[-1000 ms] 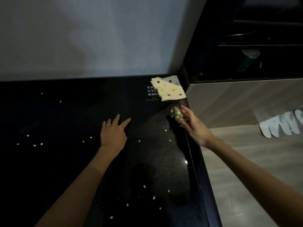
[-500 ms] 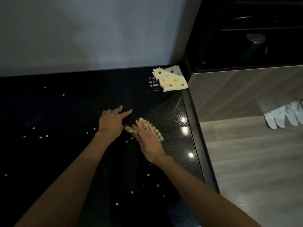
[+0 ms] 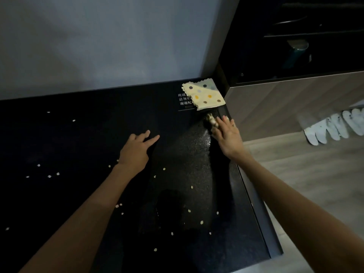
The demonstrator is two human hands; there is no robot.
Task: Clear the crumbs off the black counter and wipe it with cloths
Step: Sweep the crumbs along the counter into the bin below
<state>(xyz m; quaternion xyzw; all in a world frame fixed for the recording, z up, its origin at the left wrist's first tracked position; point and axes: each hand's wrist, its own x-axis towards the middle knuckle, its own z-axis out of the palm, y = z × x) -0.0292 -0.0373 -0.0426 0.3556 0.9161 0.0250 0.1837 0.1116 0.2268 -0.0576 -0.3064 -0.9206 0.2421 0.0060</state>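
Note:
The black counter is dotted with several pale crumbs, most of them near its front and left. My right hand presses a crumpled checked cloth flat against the counter by its right edge. A folded yellow cloth with coloured dots lies in the far right corner, just beyond the checked cloth. My left hand rests flat on the counter's middle, fingers spread, holding nothing.
A grey wall stands behind the counter. Right of the counter edge is a wooden floor, with white slippers lined against a wooden cabinet. A white text label is printed on the counter beside the dotted cloth.
My right hand has swept the checked cloth from the counter's middle, beside my left hand, out to the right edge near the dotted cloth. My left hand stays in place.

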